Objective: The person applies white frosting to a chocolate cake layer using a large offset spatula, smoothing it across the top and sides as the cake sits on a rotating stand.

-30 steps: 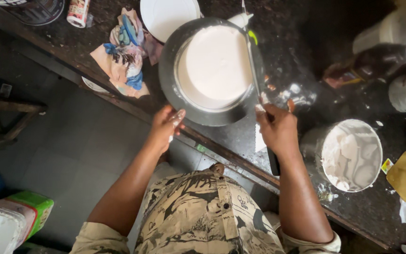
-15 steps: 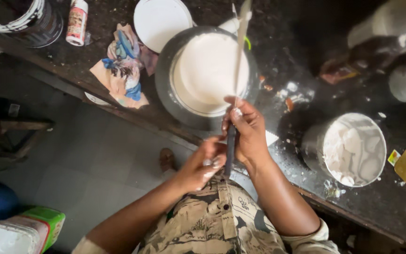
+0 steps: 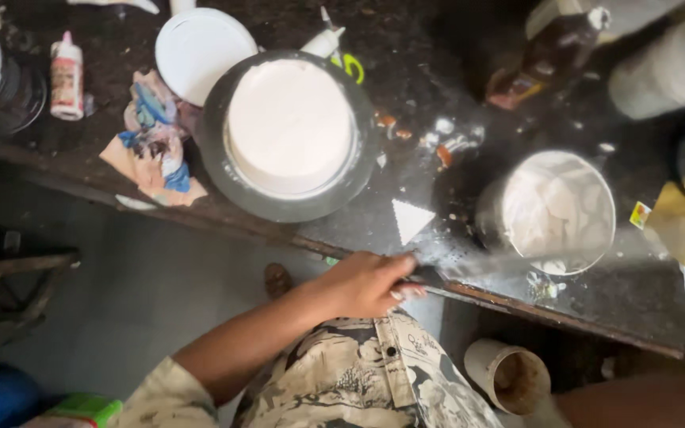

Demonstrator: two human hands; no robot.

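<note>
My left hand (image 3: 366, 283) is closed around the dark handle of a long flat knife (image 3: 469, 265). Its blurred blade lies along the front edge of the dark worktable (image 3: 438, 95) and points right, towards a metal can (image 3: 552, 210) coated white inside. Farther back and left of the hand stands a dark round bowl (image 3: 358, 170) filled with smooth white paste. A small white paper triangle (image 3: 410, 218) lies between the bowl and the hand. My right hand is out of sight; only a blurred stretch of arm shows at the bottom right.
A white round lid (image 3: 200, 47), a paint-stained rag (image 3: 152, 143) and a small glue bottle (image 3: 66, 75) lie left of the bowl. A brown bottle (image 3: 549, 55), a white tub (image 3: 667, 71) and yellow paper (image 3: 679, 222) sit at right. A brown-stained cup (image 3: 509, 376) stands on the floor.
The knife, held upright over the bowl by both hands, now lies low along the table edge in my left hand alone. My right hand has left the view.
</note>
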